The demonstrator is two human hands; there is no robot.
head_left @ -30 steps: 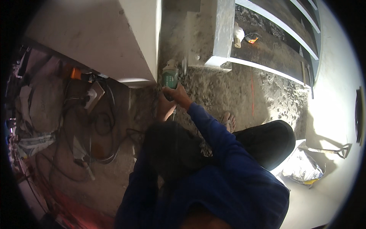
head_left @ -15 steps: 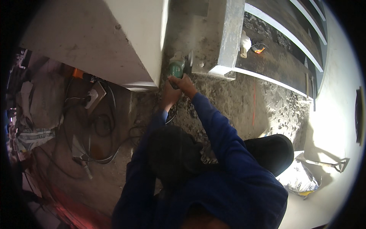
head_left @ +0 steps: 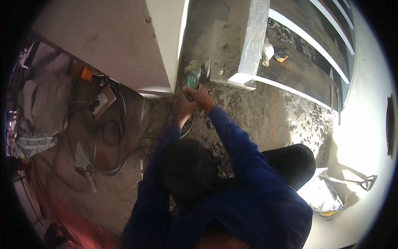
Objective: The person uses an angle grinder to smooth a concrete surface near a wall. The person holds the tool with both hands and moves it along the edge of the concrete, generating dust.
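Both my hands are closed around a green angle grinder (head_left: 191, 79) with a pale gear head. My left hand (head_left: 185, 108) grips its rear end, and my right hand (head_left: 202, 98) wraps the body just ahead. The grinder's disc (head_left: 208, 67) stands on edge at its right side, close against the dusty side of a concrete step (head_left: 226, 62). Whether disc and concrete touch, I cannot tell. Hazy dust hangs around the tool. My fingers partly hide the grinder's rear.
A pale wall corner (head_left: 166, 62) rises left of the grinder. Stairs (head_left: 306, 79) climb at right, with a white bulb-shaped object (head_left: 267, 52) on a tread. Cables (head_left: 122, 137) and an orange power tool (head_left: 86, 74) lie left. A white sack (head_left: 325, 197) sits at lower right; rubble covers the floor.
The grinder has drawn slightly back toward me, and more of its disc face shows. My view has shifted a little. Both hands keep their grip.
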